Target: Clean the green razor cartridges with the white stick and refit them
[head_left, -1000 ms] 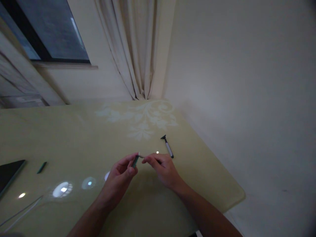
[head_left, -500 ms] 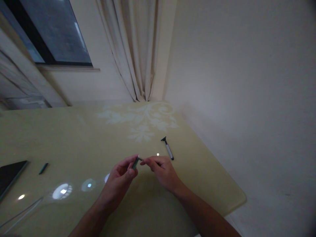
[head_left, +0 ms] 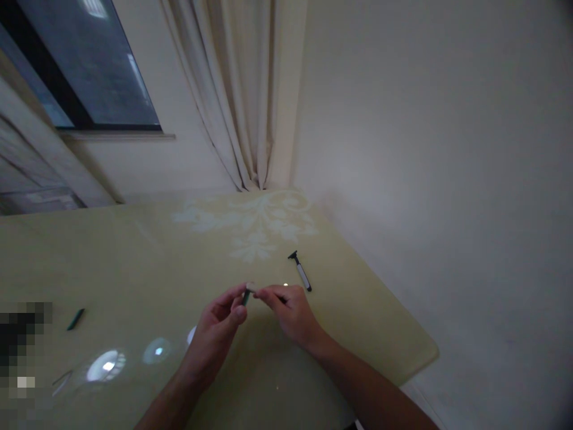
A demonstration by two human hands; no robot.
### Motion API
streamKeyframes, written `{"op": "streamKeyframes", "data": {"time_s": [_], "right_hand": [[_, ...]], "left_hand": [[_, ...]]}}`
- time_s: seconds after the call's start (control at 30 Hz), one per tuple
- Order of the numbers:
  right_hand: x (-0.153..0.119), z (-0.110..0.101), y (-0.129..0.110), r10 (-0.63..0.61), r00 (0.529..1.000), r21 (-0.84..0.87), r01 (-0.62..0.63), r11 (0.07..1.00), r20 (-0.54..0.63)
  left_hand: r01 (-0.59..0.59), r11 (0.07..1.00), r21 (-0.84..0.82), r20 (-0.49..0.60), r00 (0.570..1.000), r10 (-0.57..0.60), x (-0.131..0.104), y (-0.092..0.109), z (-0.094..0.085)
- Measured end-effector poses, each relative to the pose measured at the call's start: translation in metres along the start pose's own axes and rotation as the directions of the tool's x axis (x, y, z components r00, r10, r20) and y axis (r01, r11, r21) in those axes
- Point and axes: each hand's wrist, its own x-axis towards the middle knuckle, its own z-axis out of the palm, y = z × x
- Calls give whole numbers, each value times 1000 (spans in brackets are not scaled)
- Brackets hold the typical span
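Between the fingertips and thumb of my left hand (head_left: 217, 325) is a small dark-green bar (head_left: 246, 297), held tilted above the table. My right hand (head_left: 293, 316) pinches a thin pale piece (head_left: 251, 287) at the bar's upper end. Whether that piece is joined to the bar is too small to tell. Just beyond my right hand a razor (head_left: 303, 276) with a black head and grey handle lies on the table, untouched.
The pale yellow table (head_left: 358, 322) has a white floral pattern and light reflections. On its left lies a second small green bar (head_left: 76, 319), near a dark blurred object (head_left: 18, 334). A wall (head_left: 425, 179) borders the right side; a curtain (head_left: 244, 89) hangs behind.
The view has shifted slightly. Both hands stay together at the green bar; the pale piece between them now looks broader and lies flatter across its top. The razor has not moved on the table.
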Motion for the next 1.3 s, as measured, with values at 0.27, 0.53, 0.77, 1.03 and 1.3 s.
{"op": "streamKeyframes", "data": {"time_s": [0.27,0.53,0.77,1.03,1.3], "right_hand": [[1,0,5,-93,992,-21,95,995,90],[21,-20,23,-143,936,-167,92,982,-323],[46,-79,31,-88,936,-457,-82,886,-339],[57,-94,48,212,904,-628,-412,660,-371],[64,-85,54,229,900,-642,-428,636,-372]], "left_hand": [[-25,1000,-4,21,999,25,5,-1,0],[-196,967,162,59,980,189,6,-3,8],[-321,798,510,178,947,268,38,-22,17],[-351,593,725,291,936,198,96,-49,58],[-328,366,871,281,943,177,112,-63,62]]}}
